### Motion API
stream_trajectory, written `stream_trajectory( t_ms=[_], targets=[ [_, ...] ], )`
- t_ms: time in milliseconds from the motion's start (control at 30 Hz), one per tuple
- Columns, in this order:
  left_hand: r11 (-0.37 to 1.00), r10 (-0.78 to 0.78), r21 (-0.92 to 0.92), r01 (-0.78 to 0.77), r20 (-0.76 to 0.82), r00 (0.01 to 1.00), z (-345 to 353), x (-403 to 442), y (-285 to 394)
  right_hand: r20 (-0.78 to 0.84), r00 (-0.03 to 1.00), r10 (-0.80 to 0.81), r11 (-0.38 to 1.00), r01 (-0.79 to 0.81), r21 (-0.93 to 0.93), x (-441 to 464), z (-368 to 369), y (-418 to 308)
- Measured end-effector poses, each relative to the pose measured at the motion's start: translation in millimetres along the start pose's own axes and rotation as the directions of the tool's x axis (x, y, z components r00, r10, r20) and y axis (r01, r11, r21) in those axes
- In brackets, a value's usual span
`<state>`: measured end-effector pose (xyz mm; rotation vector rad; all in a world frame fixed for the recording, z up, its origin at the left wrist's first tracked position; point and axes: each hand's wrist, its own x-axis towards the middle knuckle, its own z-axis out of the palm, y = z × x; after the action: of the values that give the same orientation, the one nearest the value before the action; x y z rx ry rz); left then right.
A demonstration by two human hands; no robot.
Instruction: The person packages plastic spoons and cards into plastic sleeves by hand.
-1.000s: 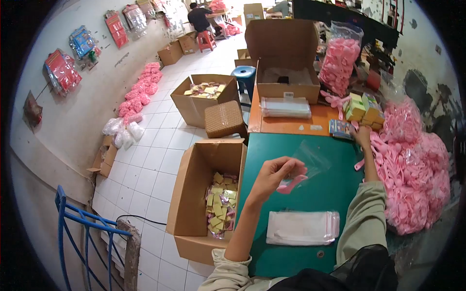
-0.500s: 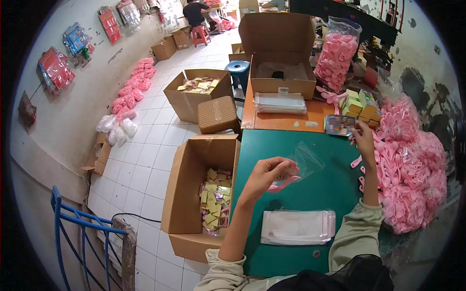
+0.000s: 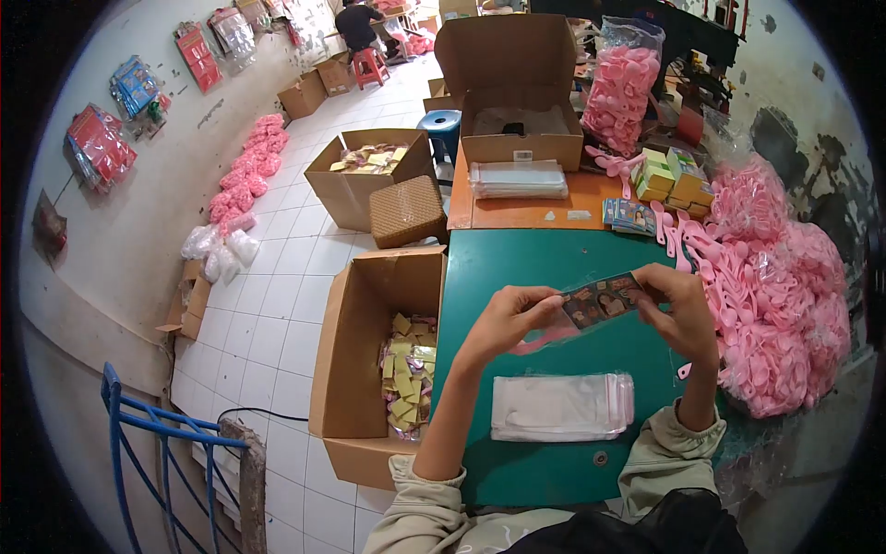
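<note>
My left hand (image 3: 506,319) pinches a clear plastic bag (image 3: 583,334) above the green table. A pink spoon (image 3: 540,342) shows under these fingers, seemingly inside the bag. A dark printed card (image 3: 602,301) with pictures is gripped at its right end by my right hand (image 3: 678,303). The card's left end meets my left fingertips at the bag; how far it sits inside, I cannot tell. Below both hands lies a stack of clear plastic bags (image 3: 558,408).
Pink spoons (image 3: 757,305) pile up at the right. Beyond the green table (image 3: 517,258) are printed cards (image 3: 630,217), small yellow boxes (image 3: 678,180) and an open carton (image 3: 521,143). A cardboard box (image 3: 337,369) with packets stands left. A person (image 3: 358,26) sits far back.
My right hand has come back from the card stack with a card and met my left hand. The bag with the spoon stays in my left hand. The view has shifted slightly.
</note>
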<state>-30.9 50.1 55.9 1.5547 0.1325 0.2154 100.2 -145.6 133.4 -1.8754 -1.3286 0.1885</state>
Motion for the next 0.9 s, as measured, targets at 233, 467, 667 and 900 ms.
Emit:
stream_trajectory(
  t_ms=[233,467,667,900],
  targets=[
    [0.991,0.07,0.105,-0.078,0.081,0.994,8,-10,19,0.161,0.986,-0.031,0.997,0.042,-0.064,-15,3,-10],
    [0.862,0.228,0.458,-0.217,0.032,0.973,24,-14,33,0.136,0.983,-0.123,0.95,0.156,-0.271,-21,24,-12],
    [0.788,0.367,0.548,-0.282,-0.05,0.929,23,-11,21,0.148,0.979,-0.138,0.99,0.134,0.041,-8,23,4],
    [0.965,0.191,0.184,-0.186,-0.008,0.982,-20,-21,21,0.089,0.98,0.179,0.854,-0.2,0.481,-1,20,35]
  ],
)
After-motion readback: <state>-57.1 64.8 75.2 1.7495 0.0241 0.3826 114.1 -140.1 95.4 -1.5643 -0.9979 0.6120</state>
